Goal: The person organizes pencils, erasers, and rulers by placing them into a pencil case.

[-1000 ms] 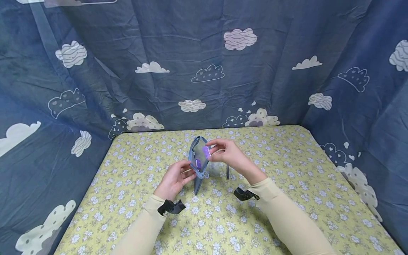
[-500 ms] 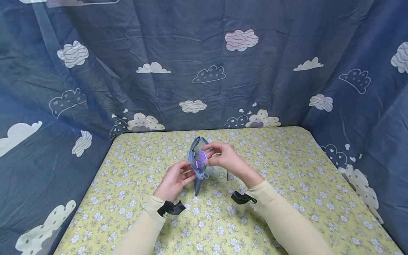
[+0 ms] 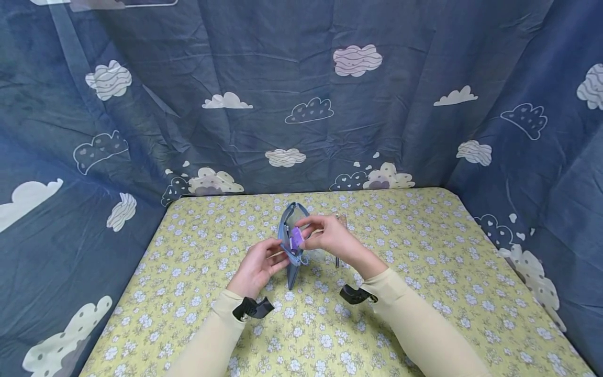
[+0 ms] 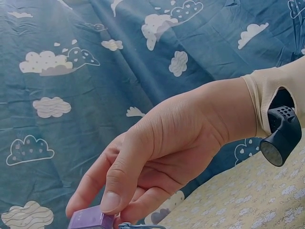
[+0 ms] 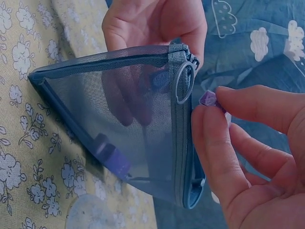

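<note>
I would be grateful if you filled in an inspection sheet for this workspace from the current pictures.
Surface: yellow floral cloth.
Job's things: blue mesh pouch, unzipped; one purple item at its mouth, another purple piece inside, seen through the mesh.
Clutter: beside the pouch, a clear round thing and a dark slim item, both partly hidden in the head view.
Grippers: left hand holds the pouch; right hand pinches the purple item. A black device sits at each wrist.
Cables: nothing seen.
Surroundings: dark blue fabric with pale clouds, behind and on both sides.
</note>
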Action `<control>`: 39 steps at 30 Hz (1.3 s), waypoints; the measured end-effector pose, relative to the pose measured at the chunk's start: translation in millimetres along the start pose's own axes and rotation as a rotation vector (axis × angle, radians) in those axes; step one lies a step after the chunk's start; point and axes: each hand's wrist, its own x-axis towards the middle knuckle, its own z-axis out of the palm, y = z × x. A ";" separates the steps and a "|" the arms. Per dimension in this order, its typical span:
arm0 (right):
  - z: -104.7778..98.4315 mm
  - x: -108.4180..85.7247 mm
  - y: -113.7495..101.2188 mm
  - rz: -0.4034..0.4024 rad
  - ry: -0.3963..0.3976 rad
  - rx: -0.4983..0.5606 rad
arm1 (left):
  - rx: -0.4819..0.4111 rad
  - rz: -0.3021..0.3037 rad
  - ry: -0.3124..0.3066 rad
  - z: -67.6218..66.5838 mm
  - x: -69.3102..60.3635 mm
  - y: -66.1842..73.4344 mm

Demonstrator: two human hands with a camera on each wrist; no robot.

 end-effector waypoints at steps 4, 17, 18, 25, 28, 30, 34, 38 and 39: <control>1.6 -2.6 -6.7 0.015 -0.017 -0.006 | 0.002 -0.001 0.011 0.4 0.1 0.6; 3.6 -8.5 -13.3 0.025 -0.015 -0.015 | -0.017 0.009 -0.015 -1.4 -2.2 -0.3; 2.7 -6.5 -9.3 0.022 -0.011 -0.011 | -0.019 0.009 -0.015 -1.4 -2.2 -0.1; -7.8 -3.3 -1.3 -0.005 0.030 0.090 | -0.030 0.015 -0.004 -1.6 -2.3 0.7; -13.6 -3.5 -4.0 -0.005 0.064 0.095 | -0.037 0.018 -0.008 -1.7 -3.2 0.8; -17.7 -3.1 -5.0 -0.010 0.082 0.090 | -0.042 0.019 -0.009 -1.8 -3.6 0.8; -26.4 -1.9 -5.6 -0.035 0.099 0.065 | -0.041 0.024 -0.018 -2.1 -4.0 0.5; -33.7 -2.3 -6.8 -0.046 0.112 0.051 | -0.038 0.026 -0.016 -2.2 -4.1 0.4; -35.2 -2.7 -7.5 -0.042 0.121 0.047 | -0.039 0.026 -0.014 -2.2 -3.9 0.3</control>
